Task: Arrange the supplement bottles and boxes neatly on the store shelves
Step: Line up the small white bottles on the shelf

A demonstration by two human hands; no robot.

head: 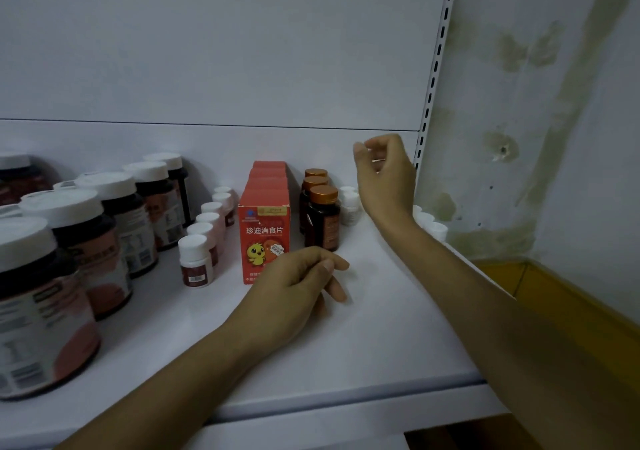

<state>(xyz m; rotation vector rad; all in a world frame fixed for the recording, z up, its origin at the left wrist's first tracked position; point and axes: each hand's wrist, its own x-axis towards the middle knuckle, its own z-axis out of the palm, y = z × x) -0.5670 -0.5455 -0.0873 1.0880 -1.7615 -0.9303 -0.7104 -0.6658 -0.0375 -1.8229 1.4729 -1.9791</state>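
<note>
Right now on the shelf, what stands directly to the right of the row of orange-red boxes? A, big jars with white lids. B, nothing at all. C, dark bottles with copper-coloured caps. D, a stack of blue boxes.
C: a row of dark bottles with copper-coloured caps stands just right of the orange-red boxes, while the big white-lidded jars are far off to the left.

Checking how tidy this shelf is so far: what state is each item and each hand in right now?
Large white-lidded jars: upright, capped, in a row.
Small white-capped bottles: upright, capped, in a row.
Red boxes: upright, closed, in a row front to back.
Copper-capped amber bottles: upright, capped, in a row.
Left hand: empty, fingers loosely curled, before the front box.
Right hand: raised, empty, fingers curled.
</note>
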